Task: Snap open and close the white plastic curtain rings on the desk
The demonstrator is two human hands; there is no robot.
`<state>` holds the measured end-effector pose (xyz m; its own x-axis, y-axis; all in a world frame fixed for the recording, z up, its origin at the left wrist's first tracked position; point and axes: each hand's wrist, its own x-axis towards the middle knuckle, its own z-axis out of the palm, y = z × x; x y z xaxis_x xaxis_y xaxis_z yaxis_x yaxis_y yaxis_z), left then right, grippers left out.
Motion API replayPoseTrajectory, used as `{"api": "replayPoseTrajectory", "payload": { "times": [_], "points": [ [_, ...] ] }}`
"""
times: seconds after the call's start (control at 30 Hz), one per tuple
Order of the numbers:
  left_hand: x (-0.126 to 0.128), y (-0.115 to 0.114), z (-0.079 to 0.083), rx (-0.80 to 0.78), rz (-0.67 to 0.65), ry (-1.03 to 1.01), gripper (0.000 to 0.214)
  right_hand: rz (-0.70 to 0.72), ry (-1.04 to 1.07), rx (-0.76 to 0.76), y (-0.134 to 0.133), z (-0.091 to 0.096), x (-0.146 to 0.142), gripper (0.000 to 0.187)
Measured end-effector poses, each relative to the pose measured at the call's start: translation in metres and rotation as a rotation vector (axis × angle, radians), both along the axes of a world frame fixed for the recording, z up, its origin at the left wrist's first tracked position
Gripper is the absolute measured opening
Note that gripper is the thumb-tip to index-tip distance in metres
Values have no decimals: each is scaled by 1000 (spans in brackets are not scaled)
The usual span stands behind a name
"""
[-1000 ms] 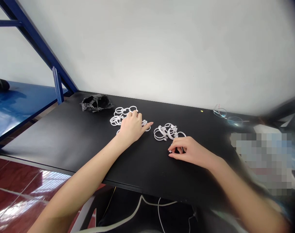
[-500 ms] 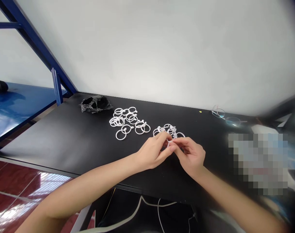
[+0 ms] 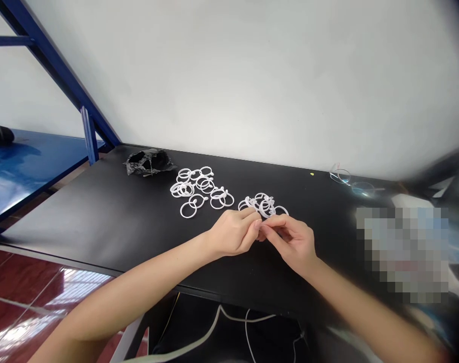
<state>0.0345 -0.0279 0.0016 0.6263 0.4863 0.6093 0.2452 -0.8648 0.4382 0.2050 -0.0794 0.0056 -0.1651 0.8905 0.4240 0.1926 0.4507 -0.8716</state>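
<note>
My left hand [image 3: 234, 233] is closed, its thumb and fingers pinched together over the black table. Right against its fingertips, my right hand [image 3: 294, 242] pinches with thumb and index finger. Between them is a small white plastic piece, now almost wholly covered by the fingers. Just behind my hands lies a small pile of white curtain rings [image 3: 267, 206] with little eyelets, partly hidden by my left hand. Farther left, a larger loose group of the same rings [image 3: 205, 185] is spread flat, several of them overlapping.
A crumpled black plastic bag [image 3: 149, 162] sits open at the table's back left. Eyeglasses [image 3: 342, 175] and a clear plastic item lie near the wall at back right. A blurred-out packet [image 3: 406, 252] is at right. Pale cables [image 3: 199, 340] hang below the black table's [image 3: 101, 217] front edge.
Both hands have shifted slightly left. My left fingers have curled tighter, and the white piece seen between the fingertips is now nearly hidden. The rings on the table have stayed put.
</note>
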Motion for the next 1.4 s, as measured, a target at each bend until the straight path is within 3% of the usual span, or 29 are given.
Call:
{"api": "replayPoseTrajectory", "payload": {
  "times": [0.13,0.23,0.33,0.5,0.63,0.77,0.83,0.93,1.1,1.27,1.4],
  "points": [
    [-7,13,7,96,191,118,44,-132,42,-107,13,6,17,11],
    [-16,32,8,88,382,227,38,-299,-124,-157,31,10,42,7],
    [-25,51,2,26,468,362,34,-238,-361,-246,44,12,64,5],
    [-32,64,-7,52,493,510,24,-119,-518,-332,46,11,73,17],
    [-32,60,-5,101,541,497,24,-123,-600,-298,43,9,70,22],
    [-30,57,0,116,581,403,20,-89,-538,-328,45,13,76,22],
    [-28,53,3,103,541,289,19,-72,-429,-348,45,17,77,28],
    [-21,40,9,45,376,104,20,-48,-155,-319,41,22,66,38],
    [-6,13,12,-302,-37,-44,44,-59,174,-196,28,15,28,11],
    [-2,14,8,-717,-149,-173,36,-223,164,-46,17,1,9,8],
    [-6,21,10,-845,-260,-169,47,-211,31,52,14,-2,9,4]
  ]
}}
